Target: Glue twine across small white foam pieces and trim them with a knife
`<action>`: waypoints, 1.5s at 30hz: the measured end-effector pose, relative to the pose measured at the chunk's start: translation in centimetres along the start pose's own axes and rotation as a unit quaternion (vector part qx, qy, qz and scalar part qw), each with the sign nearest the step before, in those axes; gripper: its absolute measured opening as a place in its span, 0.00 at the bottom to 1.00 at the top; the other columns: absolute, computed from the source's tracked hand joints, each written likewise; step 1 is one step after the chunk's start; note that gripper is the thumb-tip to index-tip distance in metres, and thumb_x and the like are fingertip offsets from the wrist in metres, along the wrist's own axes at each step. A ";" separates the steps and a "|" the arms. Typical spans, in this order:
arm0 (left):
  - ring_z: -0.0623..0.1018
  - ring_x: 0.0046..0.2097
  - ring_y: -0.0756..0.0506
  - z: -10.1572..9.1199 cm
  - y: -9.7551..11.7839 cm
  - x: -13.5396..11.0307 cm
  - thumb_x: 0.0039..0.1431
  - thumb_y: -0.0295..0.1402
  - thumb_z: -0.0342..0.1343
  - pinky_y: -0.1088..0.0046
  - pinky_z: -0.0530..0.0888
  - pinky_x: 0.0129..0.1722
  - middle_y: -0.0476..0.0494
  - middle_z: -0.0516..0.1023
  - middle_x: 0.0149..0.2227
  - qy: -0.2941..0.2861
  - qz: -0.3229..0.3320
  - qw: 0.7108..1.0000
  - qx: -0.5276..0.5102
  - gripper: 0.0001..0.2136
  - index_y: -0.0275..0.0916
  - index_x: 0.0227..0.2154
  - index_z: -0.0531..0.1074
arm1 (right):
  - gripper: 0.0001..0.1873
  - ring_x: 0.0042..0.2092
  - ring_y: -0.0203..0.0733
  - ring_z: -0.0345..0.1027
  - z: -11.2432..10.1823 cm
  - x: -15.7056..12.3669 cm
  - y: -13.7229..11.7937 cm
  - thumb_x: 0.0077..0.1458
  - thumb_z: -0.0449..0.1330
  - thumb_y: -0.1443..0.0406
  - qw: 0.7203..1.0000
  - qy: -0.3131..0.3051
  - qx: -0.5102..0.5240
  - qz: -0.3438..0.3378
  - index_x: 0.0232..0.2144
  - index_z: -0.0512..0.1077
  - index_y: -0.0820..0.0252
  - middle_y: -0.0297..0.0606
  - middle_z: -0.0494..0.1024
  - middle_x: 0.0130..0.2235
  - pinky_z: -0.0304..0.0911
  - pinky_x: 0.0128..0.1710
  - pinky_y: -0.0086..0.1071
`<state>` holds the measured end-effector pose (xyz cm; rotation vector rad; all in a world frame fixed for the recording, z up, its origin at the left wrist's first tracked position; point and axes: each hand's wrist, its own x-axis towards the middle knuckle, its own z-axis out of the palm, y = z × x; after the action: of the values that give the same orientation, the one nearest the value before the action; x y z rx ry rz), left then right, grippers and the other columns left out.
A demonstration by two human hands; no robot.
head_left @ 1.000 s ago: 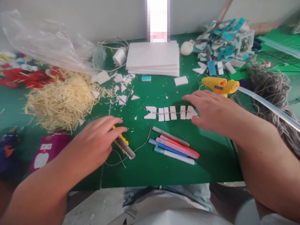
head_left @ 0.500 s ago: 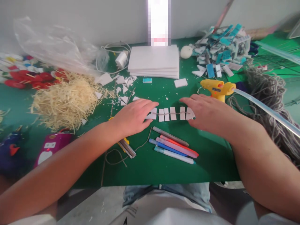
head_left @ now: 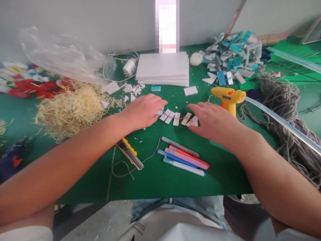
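At frame centre, flat white foam-like pieces (head_left: 176, 121) on grey cord (head_left: 181, 118) are between the half-open left hand (head_left: 144, 112) and right hand (head_left: 209, 117), partly covering the ends; any grip I cannot tell. Yellow glue gun (head_left: 233, 101) label (head_left: 226, 97): unreadable.

The left hand (head_left: 145, 112) covers much of the leftmost white piece (head_left: 161, 110); the right hand (head_left: 208, 117) overlaps the rightmost piece (head_left: 193, 120), its grip unclear. The left forearm (head_left: 75, 160) hides the upper end of the cutter (head_left: 130, 153). The right edge crops the clear rod (head_left: 283, 122) and gray yarn (head_left: 278, 92). A bright upright panel (head_left: 167, 26) is pixelated; print (head_left: 139, 228) on the shirt (head_left: 163, 229) is illegible.
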<state>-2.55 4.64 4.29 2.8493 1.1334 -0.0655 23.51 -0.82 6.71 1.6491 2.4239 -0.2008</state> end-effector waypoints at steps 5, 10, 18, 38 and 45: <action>0.78 0.67 0.33 -0.1 -2.2 2.2 0.68 0.28 0.50 0.50 0.76 0.68 0.34 0.81 0.64 0.007 0.000 1.000 0.012 0.26 0.37 0.67 0.74 | 0.37 0.63 0.64 0.78 -0.1 -0.2 -0.8 0.64 0.68 0.58 1.000 0.001 0.019 -0.005 0.72 0.70 0.64 0.56 0.84 0.61 0.73 0.61 0.50; 0.78 0.67 0.34 0.0 -3.4 3.9 0.66 0.25 0.50 0.50 0.76 0.69 0.37 0.82 0.62 0.017 0.003 1.000 0.011 0.26 0.38 0.65 0.76 | 0.42 0.56 0.60 0.81 0.0 0.0 -1.0 0.63 0.69 0.59 0.997 -0.009 0.070 -0.031 0.75 0.66 0.62 0.48 0.87 0.54 0.73 0.54 0.46; 0.83 0.62 0.35 -2.0 -1.5 -2.1 0.65 0.26 0.47 0.53 0.79 0.64 0.41 0.86 0.58 0.140 0.004 0.988 -0.061 0.24 0.43 0.57 0.81 | 0.31 0.57 0.60 0.81 -0.3 0.1 -0.7 0.63 0.68 0.67 0.996 -0.025 0.090 -0.013 0.67 0.76 0.60 0.48 0.86 0.55 0.73 0.53 0.44; 0.82 0.46 0.42 -1.8 0.5 -14.9 0.74 0.27 0.46 0.62 0.78 0.50 0.46 0.84 0.43 0.114 0.007 0.993 0.022 0.12 0.44 0.47 0.75 | 0.23 0.53 0.57 0.81 0.7 0.2 -0.3 0.63 0.68 0.65 0.995 0.015 0.099 -0.023 0.60 0.80 0.59 0.48 0.85 0.53 0.74 0.49 0.42; 0.84 0.30 0.46 -4.0 1.0 -11.7 0.59 0.37 0.65 0.73 0.73 0.25 0.50 0.90 0.38 0.236 -0.030 0.961 -0.138 0.11 0.47 0.44 0.83 | 0.25 0.50 0.54 0.80 1.1 0.2 0.3 0.61 0.66 0.63 0.991 0.040 0.114 -0.049 0.60 0.80 0.58 0.46 0.86 0.52 0.73 0.45 0.41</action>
<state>-10.29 -3.79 9.09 2.6415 1.1831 0.7439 23.85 -0.81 5.61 1.6584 2.6291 -0.4502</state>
